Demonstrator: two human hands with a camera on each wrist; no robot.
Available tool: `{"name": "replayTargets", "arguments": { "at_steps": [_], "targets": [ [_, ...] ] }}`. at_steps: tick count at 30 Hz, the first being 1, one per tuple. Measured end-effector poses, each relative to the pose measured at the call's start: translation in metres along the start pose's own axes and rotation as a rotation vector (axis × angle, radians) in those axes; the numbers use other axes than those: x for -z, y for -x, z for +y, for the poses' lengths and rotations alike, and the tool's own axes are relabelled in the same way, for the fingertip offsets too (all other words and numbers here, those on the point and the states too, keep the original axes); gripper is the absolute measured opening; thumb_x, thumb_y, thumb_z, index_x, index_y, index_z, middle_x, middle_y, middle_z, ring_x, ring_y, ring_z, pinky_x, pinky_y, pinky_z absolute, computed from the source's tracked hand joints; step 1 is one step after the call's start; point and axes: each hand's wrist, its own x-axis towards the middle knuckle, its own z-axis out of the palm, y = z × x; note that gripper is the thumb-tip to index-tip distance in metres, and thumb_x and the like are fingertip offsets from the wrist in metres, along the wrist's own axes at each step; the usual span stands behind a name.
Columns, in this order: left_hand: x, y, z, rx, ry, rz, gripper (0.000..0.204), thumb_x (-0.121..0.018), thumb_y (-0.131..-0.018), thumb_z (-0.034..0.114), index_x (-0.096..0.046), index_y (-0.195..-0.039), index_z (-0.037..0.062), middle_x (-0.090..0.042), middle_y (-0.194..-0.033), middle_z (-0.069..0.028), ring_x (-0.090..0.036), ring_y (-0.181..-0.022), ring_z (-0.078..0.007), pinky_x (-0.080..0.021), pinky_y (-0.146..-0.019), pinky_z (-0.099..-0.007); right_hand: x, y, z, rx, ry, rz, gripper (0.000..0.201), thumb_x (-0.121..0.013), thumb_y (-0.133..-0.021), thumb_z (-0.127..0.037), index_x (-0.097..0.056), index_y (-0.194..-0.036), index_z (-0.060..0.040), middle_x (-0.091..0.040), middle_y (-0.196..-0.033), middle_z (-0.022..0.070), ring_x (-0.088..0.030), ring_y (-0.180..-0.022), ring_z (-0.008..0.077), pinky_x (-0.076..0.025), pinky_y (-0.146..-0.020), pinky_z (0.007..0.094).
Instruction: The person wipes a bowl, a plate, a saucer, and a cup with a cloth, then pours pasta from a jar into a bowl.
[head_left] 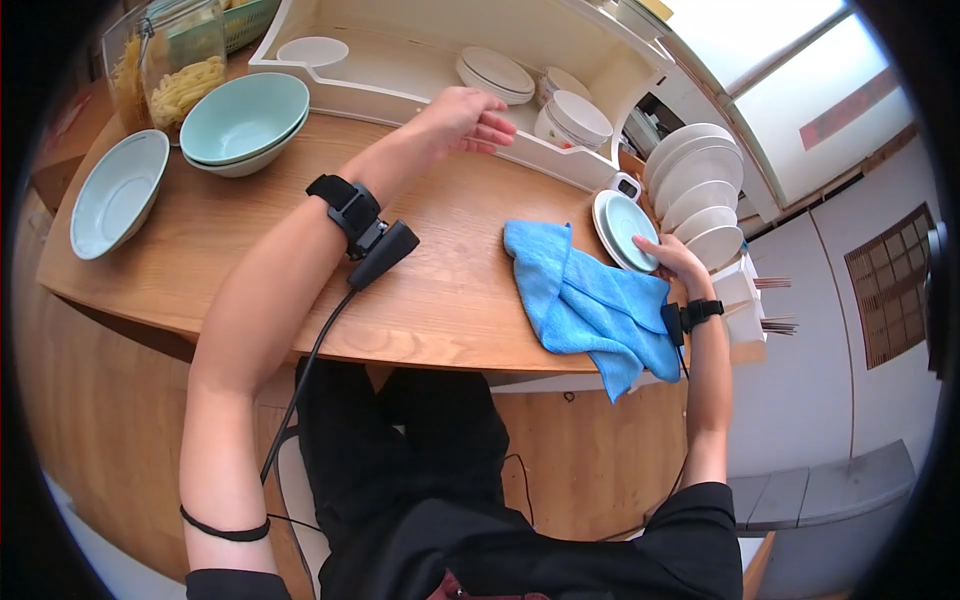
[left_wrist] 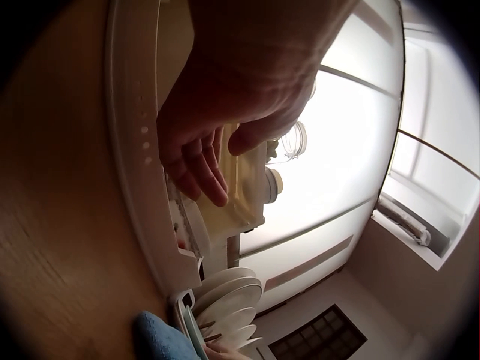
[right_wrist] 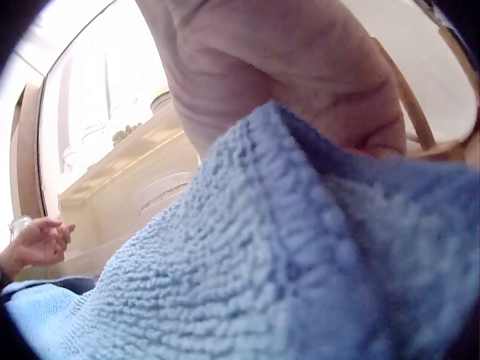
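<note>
My left hand [head_left: 462,122] is held over the table by the front of the white shelf, fingers loosely extended and holding nothing. At the right end of the table, my right hand [head_left: 678,260] grips the near edge of a small light-blue plate [head_left: 627,222], thumb on its upper face and the other fingers hidden. Another pale plate [head_left: 600,222] shows from under it. A crumpled blue cloth [head_left: 585,295] lies just beside the right wrist, partly hanging over the front edge. In the right wrist view the cloth [right_wrist: 225,247] covers much of the palm's surroundings.
White plates [head_left: 695,160] stand upright in a row at the right, behind a chopstick holder [head_left: 740,300]. The white shelf [head_left: 400,70] holds bowls [head_left: 572,118] and stacked plates [head_left: 495,75]. At the left are light-green bowls [head_left: 245,120], a pale bowl [head_left: 120,195] and a pasta jar [head_left: 185,75].
</note>
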Motion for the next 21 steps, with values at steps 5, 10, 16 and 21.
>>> {"name": "replayTargets", "arguments": {
  "at_steps": [5, 10, 16, 21],
  "targets": [
    [-0.003, 0.003, -0.009, 0.076, -0.071, -0.098, 0.035, -0.048, -0.099, 0.027, -0.05, -0.122, -0.0001, -0.065, -0.1, -0.0119, -0.067, -0.088, -0.0152, -0.055, -0.077, -0.0292, -0.002, -0.005, 0.011, 0.08, -0.3, 0.01, 0.05, -0.071, -0.081, -0.052, -0.064, -0.093, -0.0036, -0.054, -0.063, -0.0033, -0.045, -0.047, 0.0049, -0.031, -0.039, 0.0213],
    [-0.009, 0.007, -0.011, 0.136, -0.106, -0.14, 0.035, -0.047, -0.099, 0.025, -0.05, -0.121, -0.0016, -0.065, -0.102, -0.0124, -0.067, -0.087, -0.0164, -0.054, -0.076, -0.0302, -0.001, 0.015, -0.008, 0.201, -0.343, 0.045, 0.047, -0.071, -0.084, -0.045, -0.061, -0.102, -0.0031, -0.056, -0.069, -0.0035, -0.048, -0.053, 0.0019, -0.033, -0.041, 0.0188],
    [-0.005, 0.004, -0.015, 0.125, -0.122, -0.174, 0.039, -0.049, -0.099, 0.03, -0.05, -0.123, -0.0012, -0.065, -0.102, -0.0118, -0.066, -0.088, -0.0164, -0.055, -0.076, -0.0285, -0.02, 0.013, -0.037, 0.271, -0.437, -0.061, 0.045, -0.07, -0.087, -0.035, -0.056, -0.114, -0.0022, -0.062, -0.08, -0.0012, -0.055, -0.06, 0.0018, -0.043, -0.048, 0.0171],
    [-0.002, 0.004, -0.015, 0.188, -0.197, -0.177, 0.04, -0.051, -0.098, 0.032, -0.05, -0.122, -0.0008, -0.065, -0.102, -0.0133, -0.066, -0.087, -0.0176, -0.056, -0.073, -0.0303, -0.028, 0.015, -0.089, 0.391, -0.473, -0.2, 0.049, -0.07, -0.088, -0.031, -0.054, -0.122, 0.0006, -0.066, -0.095, 0.0038, -0.062, -0.08, 0.006, -0.051, -0.069, 0.0209]
  ]
}}
